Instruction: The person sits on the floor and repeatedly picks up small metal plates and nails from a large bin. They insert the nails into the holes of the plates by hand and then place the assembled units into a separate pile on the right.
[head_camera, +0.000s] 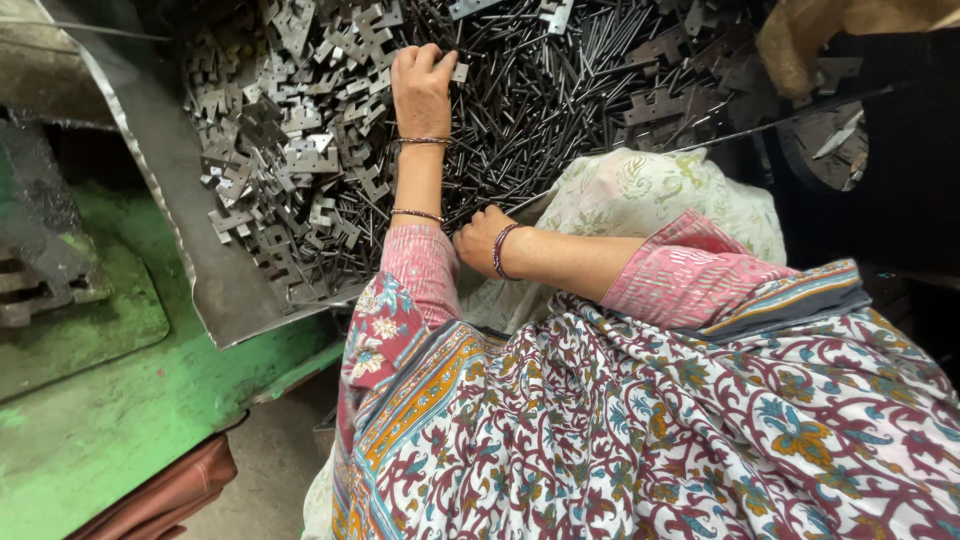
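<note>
Grimy workshop corner, basically: a bent sheet-metal tray (215, 290) ran from the upper left down toward the middle of the frame, and it was heaped with stamped hinge plates (290, 150) on its left half and a tangle of thin dark metal pins (530, 110) spreading to the upper right. A green-painted machine base (120, 400) filled the lower left, and a pale floral cloth (650, 195) sat just right of centre over the tray's edge.

The person's left hand (422, 88) was up at top centre, fingers (432, 60) curled down into the pile right where plates met pins. A small plate (459, 71) poked out just beside the fingertips, touching them as far as one could tell, so it looked like a pinch or a near-pinch rather than an open palm.

The right hand (480, 238) sat lower, mid-frame, loosely fisted against the tray's near rim; whether it gripped anything couldn't be made out.

Best guess, this was the picking stage: sorting one piece out of the heap. Lifting it free would call for a clean pinch, since everything lay interlocked.
</note>
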